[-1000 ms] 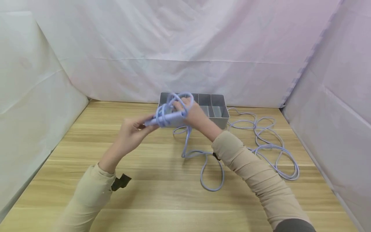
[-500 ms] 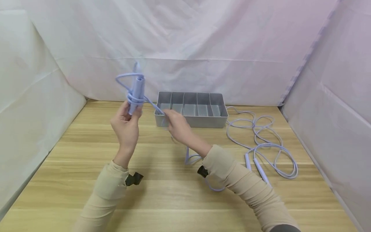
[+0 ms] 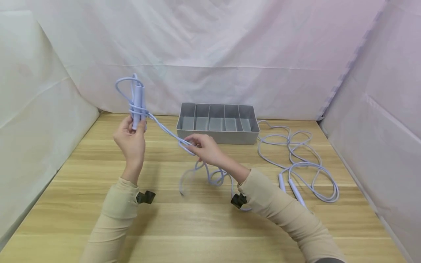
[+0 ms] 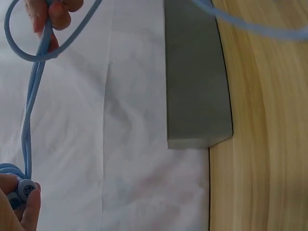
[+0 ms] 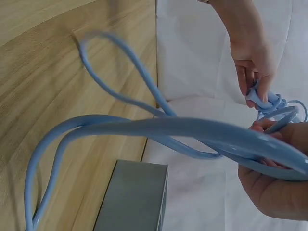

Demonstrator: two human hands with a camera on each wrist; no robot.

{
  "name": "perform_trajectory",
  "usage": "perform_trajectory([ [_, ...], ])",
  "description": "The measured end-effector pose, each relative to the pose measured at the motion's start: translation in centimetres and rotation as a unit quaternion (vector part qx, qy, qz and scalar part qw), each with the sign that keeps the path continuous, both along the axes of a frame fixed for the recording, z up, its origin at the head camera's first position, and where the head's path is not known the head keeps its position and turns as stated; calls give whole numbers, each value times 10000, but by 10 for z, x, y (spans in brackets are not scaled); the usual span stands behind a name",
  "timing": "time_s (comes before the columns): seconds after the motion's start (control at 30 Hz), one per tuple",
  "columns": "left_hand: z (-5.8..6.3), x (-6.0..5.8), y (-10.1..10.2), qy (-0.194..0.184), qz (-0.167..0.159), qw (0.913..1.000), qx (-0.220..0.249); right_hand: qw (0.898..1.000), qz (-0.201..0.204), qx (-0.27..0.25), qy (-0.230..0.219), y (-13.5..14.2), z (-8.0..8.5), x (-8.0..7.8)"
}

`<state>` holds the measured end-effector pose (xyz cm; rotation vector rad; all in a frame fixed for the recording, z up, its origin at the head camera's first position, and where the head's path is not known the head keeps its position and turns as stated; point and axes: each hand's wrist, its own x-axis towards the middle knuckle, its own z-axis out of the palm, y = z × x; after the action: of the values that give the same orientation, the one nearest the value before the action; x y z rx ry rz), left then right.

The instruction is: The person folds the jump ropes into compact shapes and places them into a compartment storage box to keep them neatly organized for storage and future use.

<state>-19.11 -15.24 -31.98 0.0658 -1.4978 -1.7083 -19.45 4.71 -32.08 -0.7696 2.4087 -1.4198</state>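
Observation:
Upright in my left hand [image 3: 130,140] are the two light-blue handles [image 3: 137,102] of a jump rope, pinched at their lower ends between thumb and fingers. Turns of rope wrap round the middle of the handles, and a loop [image 3: 123,79] stands out at the top. From the wrap the doubled rope [image 3: 164,128] slants down to my right hand [image 3: 204,149], which pinches it between thumb and fingers. Loose coils [image 3: 213,177] dangle below that hand. The right wrist view shows the slack rope [image 5: 159,127] close up, with the left hand [image 5: 252,62] beyond.
A grey box [image 3: 217,137] with several compartments stands at the back of the wooden table [image 3: 184,233]. On the right lies a second jump rope [image 3: 320,168], loosely coiled, its handles [image 3: 296,191] partly behind the right sleeve. White cloth [image 3: 210,44] encloses the back and sides.
The handles have swung from nearly level to upright and moved left with my left hand. My right hand has drawn away from them, down along the rope, pulling a length out between the hands.

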Motion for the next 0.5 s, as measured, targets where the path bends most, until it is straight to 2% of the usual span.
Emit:
perform_trajectory([
  [0.1,-3,-4,-2,-211,484,9964,-659,9988,87,473,97,2,0,-1],
  [0.23,-5,-7,-5,-513,1178,9835,-1277,9957,318,857,114,3,0,0],
  [0.4,-6,-8,-11,-684,1544,9720,-1635,9888,333,1328,594,2,1,5],
  [0.5,-7,-9,-13,-736,1661,9695,-1643,9805,353,1717,886,-1,1,11],
])
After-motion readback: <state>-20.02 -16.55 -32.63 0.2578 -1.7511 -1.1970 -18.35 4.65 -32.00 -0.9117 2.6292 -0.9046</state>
